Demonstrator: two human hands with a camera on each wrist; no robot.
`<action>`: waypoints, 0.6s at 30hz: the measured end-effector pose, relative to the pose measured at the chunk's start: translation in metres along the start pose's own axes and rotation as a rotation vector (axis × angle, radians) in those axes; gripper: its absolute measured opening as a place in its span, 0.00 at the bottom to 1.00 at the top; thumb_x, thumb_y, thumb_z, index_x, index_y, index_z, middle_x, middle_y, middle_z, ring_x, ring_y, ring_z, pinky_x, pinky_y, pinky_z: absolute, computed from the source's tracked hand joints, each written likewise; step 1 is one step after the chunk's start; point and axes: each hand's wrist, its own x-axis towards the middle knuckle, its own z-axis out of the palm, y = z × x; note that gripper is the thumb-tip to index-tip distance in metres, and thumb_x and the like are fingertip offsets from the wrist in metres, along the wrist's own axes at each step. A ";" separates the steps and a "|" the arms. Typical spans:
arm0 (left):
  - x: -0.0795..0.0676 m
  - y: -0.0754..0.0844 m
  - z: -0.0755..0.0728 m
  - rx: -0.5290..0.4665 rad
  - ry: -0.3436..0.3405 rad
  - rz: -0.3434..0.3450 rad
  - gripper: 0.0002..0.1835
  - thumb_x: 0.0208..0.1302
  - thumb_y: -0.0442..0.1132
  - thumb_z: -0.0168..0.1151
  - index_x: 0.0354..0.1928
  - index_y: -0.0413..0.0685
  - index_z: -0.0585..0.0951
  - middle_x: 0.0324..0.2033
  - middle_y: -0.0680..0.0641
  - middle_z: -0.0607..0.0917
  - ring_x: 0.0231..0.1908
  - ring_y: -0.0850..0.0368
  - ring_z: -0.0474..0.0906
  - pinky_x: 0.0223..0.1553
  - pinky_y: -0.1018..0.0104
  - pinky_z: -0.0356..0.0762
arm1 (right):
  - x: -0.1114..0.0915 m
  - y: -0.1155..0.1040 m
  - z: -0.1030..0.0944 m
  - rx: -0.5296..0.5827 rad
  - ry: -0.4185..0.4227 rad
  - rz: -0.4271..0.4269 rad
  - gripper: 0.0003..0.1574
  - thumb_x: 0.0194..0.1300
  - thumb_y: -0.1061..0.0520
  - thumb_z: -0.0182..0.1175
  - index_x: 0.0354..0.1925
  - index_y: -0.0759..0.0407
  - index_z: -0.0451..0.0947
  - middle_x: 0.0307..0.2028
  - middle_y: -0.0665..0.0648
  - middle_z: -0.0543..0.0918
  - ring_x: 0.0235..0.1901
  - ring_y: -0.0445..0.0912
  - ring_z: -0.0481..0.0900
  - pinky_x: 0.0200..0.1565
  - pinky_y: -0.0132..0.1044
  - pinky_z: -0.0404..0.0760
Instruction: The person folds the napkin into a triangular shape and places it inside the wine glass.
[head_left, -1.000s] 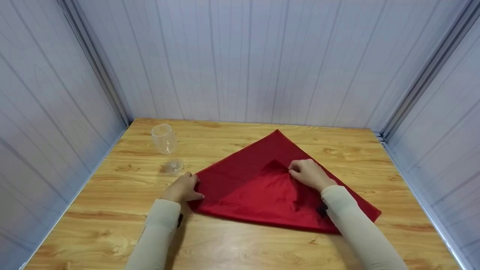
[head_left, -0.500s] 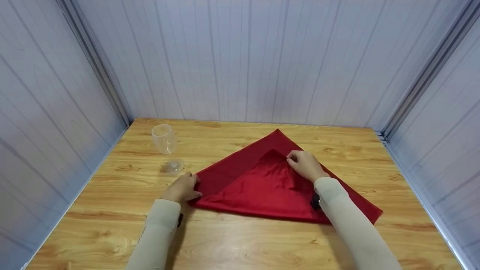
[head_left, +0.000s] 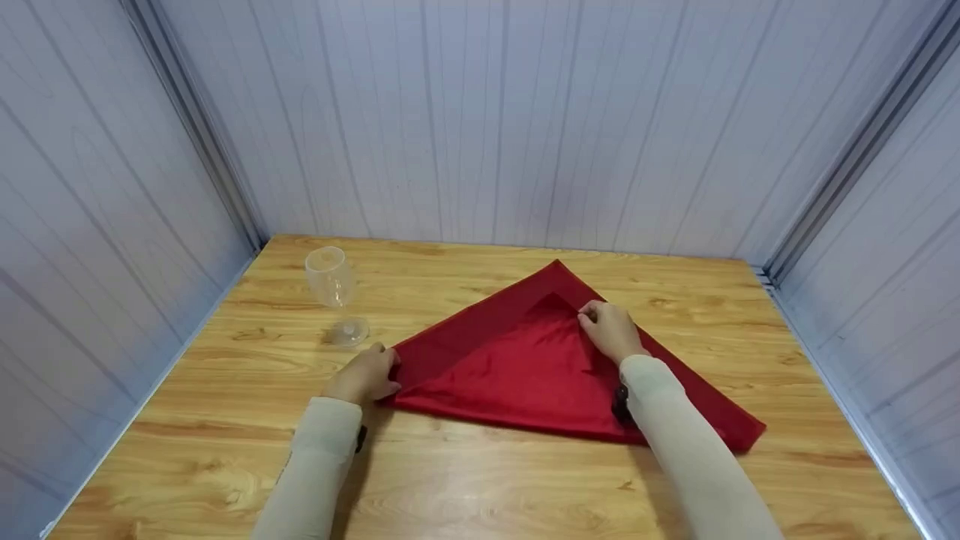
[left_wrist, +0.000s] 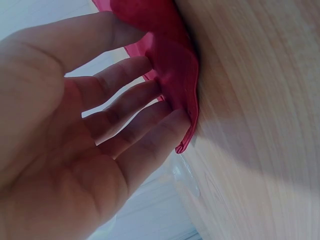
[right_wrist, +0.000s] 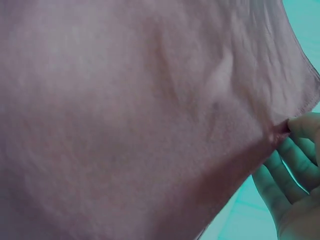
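Observation:
A red satin cloth [head_left: 517, 375] lies folded over into a triangle, its shiny upper layer partly covering the darker layer beneath. My right hand [head_left: 611, 331] pinches the edge of the upper layer near its far tip. In the right wrist view the thumb and fingers nip a small pleat of the cloth [right_wrist: 100, 100], which fills most of that picture. At the left corner my left hand [head_left: 365, 375] rests with loosely extended fingers. The left wrist view has these fingertips lying along the narrow red corner [left_wrist: 175, 75], thumb apart from the other fingers.
An upright clear stemmed wine glass [head_left: 330, 279] stands beyond my left hand, at the left of the wooden table [head_left: 450, 487]. Pale panelled walls [head_left: 480, 120] enclose the table at the back and both sides.
My right hand has moved slightly away from me with the pinched edge, carrying the upper layer's tip closer to the cloth's far corner. The near fold has flattened. My left hand has barely moved.

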 end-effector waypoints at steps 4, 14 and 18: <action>0.000 -0.001 0.000 0.004 0.006 0.003 0.14 0.61 0.31 0.69 0.47 0.33 0.79 0.42 0.37 0.76 0.46 0.40 0.78 0.52 0.47 0.75 | 0.001 0.002 0.003 -0.005 0.040 0.029 0.11 0.71 0.58 0.60 0.44 0.64 0.85 0.41 0.62 0.87 0.43 0.55 0.83 0.48 0.51 0.79; 0.002 0.000 0.001 0.008 0.005 0.001 0.15 0.61 0.31 0.69 0.48 0.32 0.79 0.43 0.36 0.76 0.48 0.38 0.78 0.54 0.47 0.75 | -0.001 0.013 0.010 -0.083 -0.110 0.064 0.16 0.69 0.59 0.61 0.50 0.68 0.82 0.43 0.64 0.84 0.45 0.57 0.81 0.50 0.51 0.78; 0.001 -0.001 0.002 0.005 0.005 -0.007 0.16 0.61 0.31 0.69 0.48 0.31 0.78 0.43 0.36 0.76 0.48 0.38 0.78 0.54 0.47 0.75 | -0.001 0.010 0.009 -0.139 -0.156 0.022 0.18 0.67 0.60 0.63 0.52 0.70 0.81 0.43 0.65 0.81 0.46 0.58 0.79 0.51 0.52 0.77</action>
